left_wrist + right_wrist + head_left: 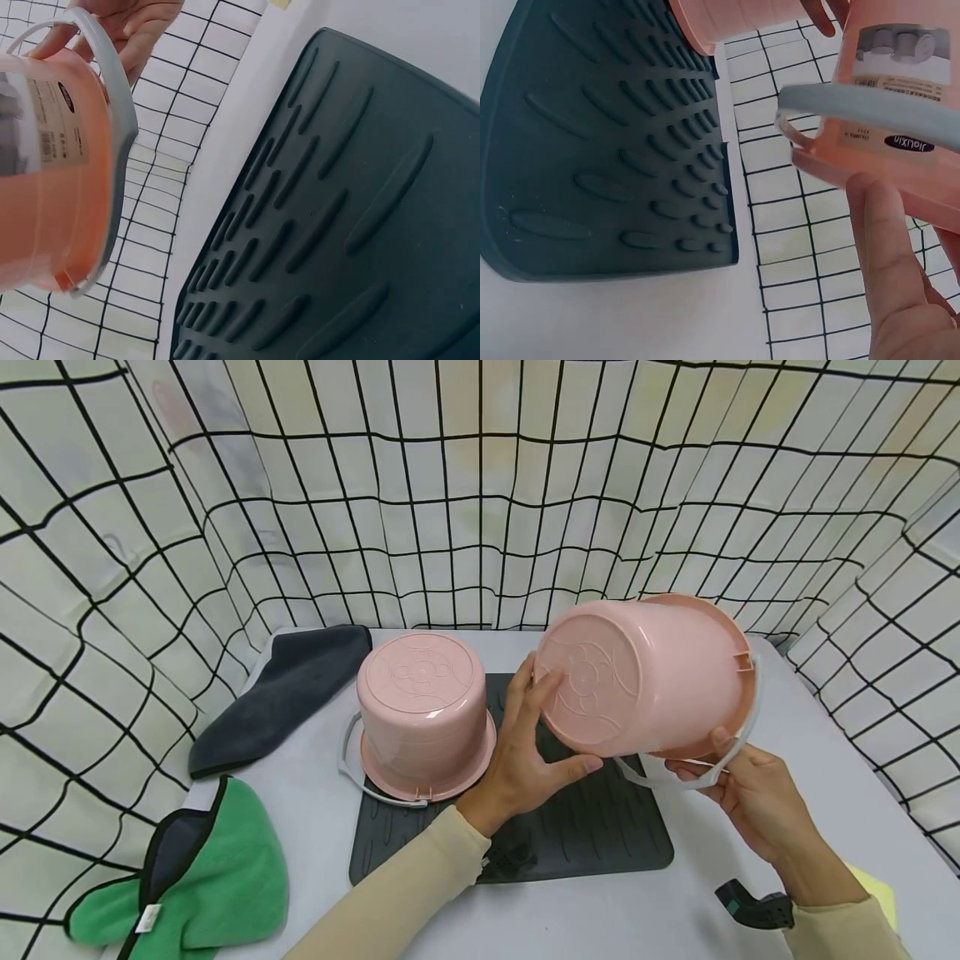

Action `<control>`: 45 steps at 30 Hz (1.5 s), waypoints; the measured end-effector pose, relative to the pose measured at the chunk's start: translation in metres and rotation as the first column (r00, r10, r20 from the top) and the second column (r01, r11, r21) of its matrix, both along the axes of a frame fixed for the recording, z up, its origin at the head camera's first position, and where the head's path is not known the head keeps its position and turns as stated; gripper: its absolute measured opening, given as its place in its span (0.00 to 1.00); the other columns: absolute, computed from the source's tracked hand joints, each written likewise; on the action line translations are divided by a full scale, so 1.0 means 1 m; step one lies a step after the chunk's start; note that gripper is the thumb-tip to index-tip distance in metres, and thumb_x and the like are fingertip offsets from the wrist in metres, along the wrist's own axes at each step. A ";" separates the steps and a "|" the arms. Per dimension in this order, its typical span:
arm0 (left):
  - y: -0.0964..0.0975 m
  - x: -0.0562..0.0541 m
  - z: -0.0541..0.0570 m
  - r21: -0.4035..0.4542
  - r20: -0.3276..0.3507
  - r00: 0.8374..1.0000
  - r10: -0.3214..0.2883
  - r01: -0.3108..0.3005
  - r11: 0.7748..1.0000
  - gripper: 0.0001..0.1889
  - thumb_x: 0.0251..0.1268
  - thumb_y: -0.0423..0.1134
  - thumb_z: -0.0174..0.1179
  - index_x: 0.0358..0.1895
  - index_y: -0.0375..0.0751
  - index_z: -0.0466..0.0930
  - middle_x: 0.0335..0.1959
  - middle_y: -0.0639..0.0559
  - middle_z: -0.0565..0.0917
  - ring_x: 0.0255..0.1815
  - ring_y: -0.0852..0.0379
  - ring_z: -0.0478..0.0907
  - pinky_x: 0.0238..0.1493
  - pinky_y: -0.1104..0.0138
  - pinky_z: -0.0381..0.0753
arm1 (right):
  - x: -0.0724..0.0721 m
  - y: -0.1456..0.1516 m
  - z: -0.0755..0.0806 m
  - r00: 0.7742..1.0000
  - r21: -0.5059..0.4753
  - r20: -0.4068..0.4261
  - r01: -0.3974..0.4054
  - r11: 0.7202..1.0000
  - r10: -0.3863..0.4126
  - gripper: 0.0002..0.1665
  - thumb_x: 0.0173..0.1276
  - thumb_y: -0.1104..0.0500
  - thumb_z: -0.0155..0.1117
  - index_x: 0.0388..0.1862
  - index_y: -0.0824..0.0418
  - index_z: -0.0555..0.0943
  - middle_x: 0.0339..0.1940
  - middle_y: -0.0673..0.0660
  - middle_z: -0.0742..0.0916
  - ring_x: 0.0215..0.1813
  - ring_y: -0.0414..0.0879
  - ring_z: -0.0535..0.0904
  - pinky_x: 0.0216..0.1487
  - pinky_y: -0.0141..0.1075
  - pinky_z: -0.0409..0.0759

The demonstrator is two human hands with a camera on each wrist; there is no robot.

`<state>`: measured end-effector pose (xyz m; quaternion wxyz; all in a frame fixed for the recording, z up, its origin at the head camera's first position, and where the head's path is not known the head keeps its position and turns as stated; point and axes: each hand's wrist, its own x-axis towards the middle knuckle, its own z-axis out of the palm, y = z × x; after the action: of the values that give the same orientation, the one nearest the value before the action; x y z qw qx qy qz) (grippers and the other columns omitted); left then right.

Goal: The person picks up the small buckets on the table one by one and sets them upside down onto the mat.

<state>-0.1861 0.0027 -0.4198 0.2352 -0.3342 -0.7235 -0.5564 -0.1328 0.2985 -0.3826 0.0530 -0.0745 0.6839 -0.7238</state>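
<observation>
A white table carried everything, its bare surface showing in front of and to the right of a dark ribbed mat that lay flat on it. On the mat an upturned pink bucket stood with its rim down, its grey handle reaching out past the mat's left side. At the far left sprawled a dark grey cloth, and nearer, just beside its lower end, a crumpled green cloth with black edging and a white tag
</observation>
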 end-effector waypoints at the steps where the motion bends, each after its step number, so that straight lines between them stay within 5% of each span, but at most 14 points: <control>1: 0.000 0.000 0.000 0.012 -0.010 1.000 -0.001 0.001 1.000 0.51 0.61 0.78 0.57 0.82 0.57 0.53 0.86 0.43 0.42 0.85 0.42 0.48 0.75 0.36 0.61 | 0.000 -0.001 0.000 1.000 0.008 0.005 0.006 1.000 -0.006 0.21 0.88 0.56 0.45 0.63 0.57 0.84 0.46 0.53 0.92 0.47 0.42 0.89 0.51 0.33 0.86; 7: 0.004 -0.001 0.002 0.109 -0.084 0.996 0.017 -0.008 0.994 0.47 0.62 0.72 0.63 0.81 0.61 0.57 0.85 0.39 0.42 0.84 0.39 0.48 0.76 0.39 0.60 | 0.000 -0.010 -0.002 0.999 0.031 0.014 0.034 0.999 -0.034 0.18 0.86 0.58 0.50 0.58 0.53 0.88 0.44 0.52 0.92 0.44 0.44 0.91 0.50 0.33 0.87; 15: 0.014 -0.001 0.010 0.217 -0.107 0.974 0.200 -0.174 0.961 0.48 0.56 0.71 0.69 0.75 0.49 0.63 0.82 0.34 0.50 0.82 0.40 0.51 0.77 0.43 0.61 | 0.000 -0.027 -0.003 0.992 0.090 -0.011 0.122 0.988 -0.122 0.13 0.83 0.58 0.58 0.47 0.55 0.89 0.34 0.53 0.91 0.38 0.43 0.90 0.44 0.34 0.88; 18: 0.016 -0.002 0.012 0.228 -0.107 0.969 0.224 -0.195 0.954 0.47 0.57 0.71 0.69 0.73 0.47 0.65 0.81 0.35 0.52 0.82 0.40 0.51 0.77 0.43 0.61 | 0.000 -0.033 -0.003 0.981 0.066 -0.040 0.193 0.979 -0.190 0.10 0.80 0.60 0.62 0.53 0.59 0.87 0.33 0.53 0.91 0.36 0.43 0.90 0.43 0.35 0.89; 22: 0.015 -0.003 0.014 0.225 -0.117 0.968 0.222 -0.192 0.955 0.46 0.58 0.71 0.68 0.72 0.47 0.65 0.81 0.34 0.52 0.82 0.40 0.51 0.77 0.43 0.61 | 0.001 -0.037 -0.003 0.967 0.043 -0.095 0.242 0.969 -0.237 0.28 0.76 0.66 0.66 0.73 0.59 0.75 0.36 0.52 0.91 0.35 0.43 0.91 0.43 0.36 0.89; 25: 0.013 -0.003 0.015 0.225 -0.129 0.967 0.222 -0.189 0.956 0.45 0.58 0.71 0.68 0.71 0.47 0.65 0.81 0.34 0.52 0.82 0.39 0.51 0.78 0.43 0.60 | 0.001 -0.037 -0.002 0.965 0.057 -0.143 0.228 0.972 -0.218 0.38 0.77 0.68 0.63 0.82 0.57 0.65 0.38 0.52 0.92 0.35 0.43 0.91 0.43 0.38 0.89; 27: 0.012 -0.003 0.015 0.226 -0.135 0.966 0.221 -0.188 0.956 0.45 0.59 0.71 0.67 0.71 0.47 0.65 0.81 0.34 0.51 0.82 0.39 0.51 0.78 0.43 0.60 | 0.002 -0.035 0.000 0.967 0.070 -0.164 0.208 0.975 -0.195 0.36 0.81 0.66 0.57 0.83 0.56 0.62 0.38 0.52 0.92 0.37 0.43 0.91 0.43 0.37 0.89; 33: 0.008 -0.004 0.017 0.224 -0.154 0.959 0.237 -0.200 0.954 0.45 0.58 0.71 0.67 0.71 0.47 0.65 0.81 0.32 0.53 0.83 0.38 0.52 0.78 0.42 0.59 | 0.002 -0.027 0.010 0.977 0.138 -0.183 0.133 0.981 -0.106 0.29 0.89 0.49 0.40 0.77 0.65 0.68 0.38 0.57 0.91 0.38 0.47 0.89 0.43 0.36 0.89; 36: 0.006 -0.004 0.020 0.225 -0.173 0.958 0.229 -0.188 0.956 0.46 0.58 0.71 0.68 0.71 0.47 0.65 0.81 0.32 0.53 0.82 0.37 0.53 0.78 0.42 0.60 | 0.001 -0.025 0.015 0.969 0.266 -0.203 0.192 0.945 -0.140 0.27 0.88 0.49 0.46 0.69 0.66 0.76 0.36 0.57 0.91 0.38 0.47 0.89 0.41 0.35 0.89; 39: 0.005 -0.003 0.024 0.210 -0.201 0.954 0.221 -0.179 0.961 0.45 0.58 0.70 0.69 0.71 0.48 0.65 0.80 0.32 0.53 0.80 0.37 0.55 0.77 0.43 0.62 | -0.002 -0.025 0.019 0.952 0.396 -0.240 0.277 0.875 -0.192 0.23 0.85 0.52 0.54 0.63 0.68 0.81 0.34 0.54 0.91 0.36 0.44 0.88 0.40 0.34 0.89; 42: 0.005 -0.002 0.027 0.194 -0.230 0.952 0.202 -0.159 0.968 0.45 0.58 0.67 0.71 0.72 0.49 0.65 0.80 0.31 0.52 0.79 0.36 0.57 0.76 0.44 0.64 | -0.006 -0.027 0.023 0.938 0.475 -0.273 0.324 0.818 -0.213 0.26 0.83 0.54 0.58 0.71 0.67 0.75 0.34 0.51 0.91 0.35 0.42 0.89 0.37 0.33 0.88; 45: 0.004 -0.001 0.031 0.176 -0.251 0.949 0.191 -0.149 0.973 0.45 0.55 0.61 0.77 0.72 0.49 0.65 0.79 0.30 0.51 0.79 0.35 0.57 0.75 0.46 0.66 | -0.010 -0.029 0.025 0.936 0.508 -0.279 0.334 0.794 -0.215 0.36 0.81 0.57 0.61 0.82 0.65 0.63 0.35 0.54 0.91 0.32 0.41 0.89 0.35 0.32 0.88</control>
<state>-0.1870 0.0066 -0.3892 0.4027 -0.3229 -0.6662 -0.5383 -0.1431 0.2692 -0.3581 -0.1053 -0.0304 0.8672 -0.4857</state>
